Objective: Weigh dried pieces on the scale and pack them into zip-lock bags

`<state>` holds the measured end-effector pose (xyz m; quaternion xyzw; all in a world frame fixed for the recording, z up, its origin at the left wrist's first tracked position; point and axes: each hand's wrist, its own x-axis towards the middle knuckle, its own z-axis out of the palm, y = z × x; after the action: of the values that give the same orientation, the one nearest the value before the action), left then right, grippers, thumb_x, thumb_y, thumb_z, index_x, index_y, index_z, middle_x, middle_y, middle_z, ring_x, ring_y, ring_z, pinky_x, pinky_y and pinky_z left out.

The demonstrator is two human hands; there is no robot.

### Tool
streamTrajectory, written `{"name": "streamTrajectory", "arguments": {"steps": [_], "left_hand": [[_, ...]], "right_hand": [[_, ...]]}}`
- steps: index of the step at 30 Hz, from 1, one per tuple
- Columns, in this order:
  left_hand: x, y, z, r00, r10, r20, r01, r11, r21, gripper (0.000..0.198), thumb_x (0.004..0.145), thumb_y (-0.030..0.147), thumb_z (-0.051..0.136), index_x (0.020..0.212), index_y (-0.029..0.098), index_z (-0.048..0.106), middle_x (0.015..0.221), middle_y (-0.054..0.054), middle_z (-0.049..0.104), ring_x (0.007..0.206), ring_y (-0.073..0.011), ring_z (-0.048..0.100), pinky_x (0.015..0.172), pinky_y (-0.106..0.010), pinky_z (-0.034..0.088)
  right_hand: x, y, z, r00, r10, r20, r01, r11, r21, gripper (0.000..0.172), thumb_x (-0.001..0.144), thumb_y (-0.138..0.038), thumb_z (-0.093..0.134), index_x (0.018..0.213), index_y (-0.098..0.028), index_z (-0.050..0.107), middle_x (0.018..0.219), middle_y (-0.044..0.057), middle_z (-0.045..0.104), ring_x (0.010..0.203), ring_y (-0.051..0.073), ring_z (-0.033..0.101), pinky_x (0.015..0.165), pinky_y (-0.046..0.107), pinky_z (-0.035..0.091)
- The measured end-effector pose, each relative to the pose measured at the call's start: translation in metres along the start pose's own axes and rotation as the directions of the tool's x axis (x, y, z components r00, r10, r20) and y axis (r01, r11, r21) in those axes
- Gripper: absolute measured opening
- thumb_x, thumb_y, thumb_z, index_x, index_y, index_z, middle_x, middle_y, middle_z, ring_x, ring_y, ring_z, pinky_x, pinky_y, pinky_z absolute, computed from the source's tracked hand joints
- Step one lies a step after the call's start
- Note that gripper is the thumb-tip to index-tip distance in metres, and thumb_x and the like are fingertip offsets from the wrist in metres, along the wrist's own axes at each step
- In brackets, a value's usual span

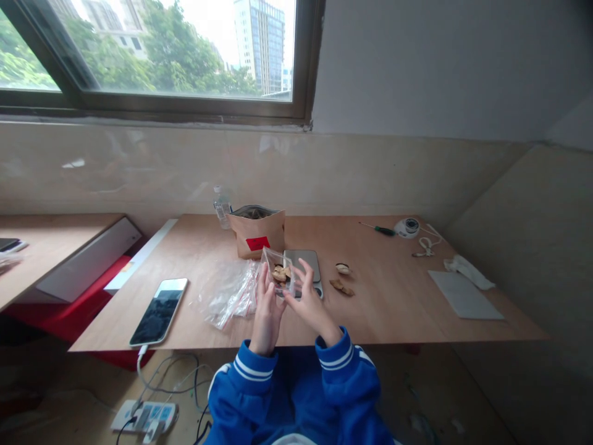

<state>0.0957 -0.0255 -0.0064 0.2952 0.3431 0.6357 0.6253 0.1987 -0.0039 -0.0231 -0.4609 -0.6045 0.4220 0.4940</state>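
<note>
A small clear zip bag (265,254) with brown dried pieces (280,274) inside is held up over the table's front half. My left hand (267,312) grips its left side, fingers pointing up. At its right side, my right hand (311,303) has thumb and fingers around the edge, with the upper fingers spread; the exact contact is hard to see. Behind the bag lies a flat silver scale (308,258), partly covered by my hands. Two loose dried pieces, one pale with a dark rim (343,268) and one brown (341,287), lie right of the scale.
Empty clear zip bags (227,296) are heaped at left. Behind stand an open brown paper pouch (259,232) and a plastic bottle (222,207). A phone (160,311) charges at front left. Rightward lie a screwdriver (383,230), a white camera (407,228), a tissue (469,272) and a white sheet (463,296).
</note>
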Motion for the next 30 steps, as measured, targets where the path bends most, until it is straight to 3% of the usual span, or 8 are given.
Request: {"name": "streamTrajectory", "arguments": {"steps": [4, 9, 14, 19, 21, 25, 27, 30], "left_hand": [[-0.001, -0.014, -0.002, 1.000, -0.025, 0.008, 0.024, 0.996, 0.085, 0.051, 0.090, 0.045, 0.047, 0.140, 0.039, 0.038, 0.154, 0.001, 0.028, 0.141, -0.0212, 0.025, 0.107, -0.037, 0.035], [-0.001, -0.019, -0.016, 0.992, 0.123, 0.037, -0.128, 0.919, 0.374, 0.048, 0.082, 0.038, 0.062, 0.128, 0.028, 0.054, 0.146, -0.004, 0.042, 0.139, -0.0229, 0.029, 0.114, -0.037, 0.022], [0.014, -0.018, -0.036, 0.952, 0.243, -0.184, -0.143, 0.889, 0.435, 0.063, 0.072, 0.037, 0.073, 0.129, 0.026, 0.046, 0.141, -0.008, 0.043, 0.133, -0.0239, 0.038, 0.110, -0.039, 0.029], [0.031, -0.025, -0.038, 0.991, 0.133, 0.033, -0.134, 0.903, 0.409, 0.032, 0.075, 0.048, 0.067, 0.090, 0.020, 0.065, 0.096, -0.006, 0.066, 0.097, -0.0231, 0.060, 0.089, -0.036, 0.047], [0.032, -0.034, -0.033, 0.991, 0.135, 0.012, -0.129, 0.912, 0.389, 0.033, 0.074, 0.051, 0.066, 0.086, 0.020, 0.066, 0.083, -0.004, 0.065, 0.079, -0.0191, 0.061, 0.073, -0.030, 0.050], [0.029, -0.053, -0.027, 0.983, 0.149, -0.107, -0.098, 0.919, 0.383, 0.034, 0.075, 0.052, 0.064, 0.088, 0.020, 0.065, 0.062, 0.002, 0.056, 0.050, -0.0109, 0.046, 0.048, -0.022, 0.038], [0.027, -0.056, -0.030, 0.983, 0.153, -0.106, -0.099, 0.913, 0.395, 0.031, 0.076, 0.049, 0.064, 0.089, 0.021, 0.066, 0.059, 0.002, 0.053, 0.048, -0.0104, 0.042, 0.047, -0.022, 0.037], [0.025, -0.053, -0.037, 0.983, 0.165, -0.075, -0.116, 0.891, 0.439, 0.025, 0.076, 0.045, 0.065, 0.085, 0.021, 0.067, 0.061, 0.002, 0.054, 0.052, -0.0111, 0.044, 0.052, -0.023, 0.038]], "right_hand": [[0.001, 0.004, -0.008, 0.998, -0.031, -0.057, 0.036, 0.995, 0.092, 0.045, 0.087, -0.024, 0.049, 0.130, -0.024, 0.037, 0.133, 0.011, 0.055, 0.118, 0.019, 0.057, 0.101, 0.040, 0.044], [0.002, 0.004, -0.028, 0.987, -0.008, -0.161, 0.033, 0.988, 0.152, 0.018, 0.084, -0.032, 0.057, 0.097, -0.020, 0.060, 0.101, 0.007, 0.069, 0.101, 0.020, 0.065, 0.092, 0.035, 0.050], [-0.007, -0.003, -0.041, 0.987, 0.084, -0.134, -0.035, 0.942, 0.335, 0.027, 0.080, -0.039, 0.065, 0.099, -0.020, 0.062, 0.100, 0.006, 0.071, 0.097, 0.021, 0.067, 0.089, 0.035, 0.052], [-0.009, 0.010, -0.046, 0.988, 0.092, -0.127, -0.048, 0.948, 0.314, 0.036, 0.084, -0.045, 0.058, 0.110, -0.019, 0.060, 0.107, 0.010, 0.070, 0.101, 0.023, 0.065, 0.090, 0.040, 0.051], [-0.003, 0.020, -0.048, 0.970, 0.044, -0.240, 0.003, 0.982, 0.190, 0.037, 0.086, -0.048, 0.054, 0.107, -0.019, 0.060, 0.108, 0.011, 0.068, 0.102, 0.023, 0.064, 0.091, 0.040, 0.049], [0.009, 0.030, -0.046, 0.887, -0.075, -0.456, 0.080, 0.997, -0.010, 0.034, 0.087, -0.049, 0.048, 0.098, -0.018, 0.059, 0.102, 0.011, 0.065, 0.094, 0.022, 0.063, 0.083, 0.037, 0.051], [0.010, 0.028, -0.044, 0.872, -0.071, -0.484, 0.082, 0.997, 0.001, 0.031, 0.087, -0.048, 0.049, 0.094, -0.019, 0.057, 0.092, 0.008, 0.065, 0.079, 0.020, 0.063, 0.070, 0.034, 0.053], [0.006, 0.023, -0.043, 0.910, -0.014, -0.413, 0.059, 0.994, 0.097, 0.029, 0.086, -0.048, 0.051, 0.096, -0.022, 0.056, 0.073, 0.002, 0.061, 0.063, 0.018, 0.061, 0.054, 0.030, 0.052]]}}
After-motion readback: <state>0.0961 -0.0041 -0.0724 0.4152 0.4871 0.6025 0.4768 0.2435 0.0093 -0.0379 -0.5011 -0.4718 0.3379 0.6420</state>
